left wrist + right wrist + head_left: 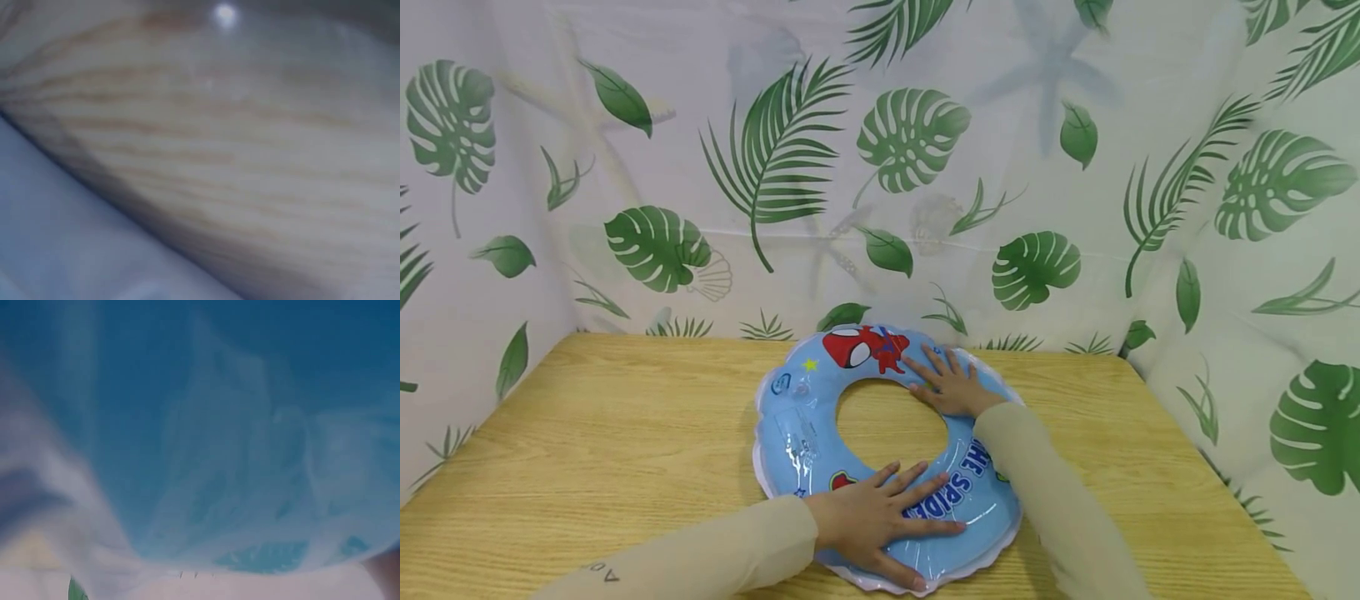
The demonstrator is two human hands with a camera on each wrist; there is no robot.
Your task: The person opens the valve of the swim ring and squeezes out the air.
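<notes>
A blue inflatable swim ring (816,425) with a wavy pale edge lies on the wooden table (640,442). It bears a red cartoon figure (867,346) at the far side and lettering at the near right. My left hand (880,521) rests on its near part, fingers spread and pointing right. On the far right part lies my right hand (953,388), its fingers straight and apart. Blue vinyl of the swim ring (137,425) fills most of the right wrist view. The left wrist view shows blurred wood grain of the table (219,144).
A white backdrop (805,275) printed with green leaves stands behind the table and along both sides. Bare table shows through the hole in the ring. Long beige sleeves (722,546) cover both arms.
</notes>
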